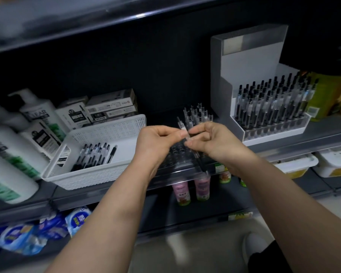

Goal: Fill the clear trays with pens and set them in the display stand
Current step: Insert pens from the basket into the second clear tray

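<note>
One full tray (274, 131) sits in the stand (242, 62); left hand (158, 140) and right hand (213, 143) pinch a pen (201, 163) over the mostly empty near tray (175, 154).

My left hand (156, 143) and right hand (215, 143) hide the clear-barrelled black pen (199, 162) mid-barrel and, below the grip, part of the clear holed tray (175, 154).
</note>
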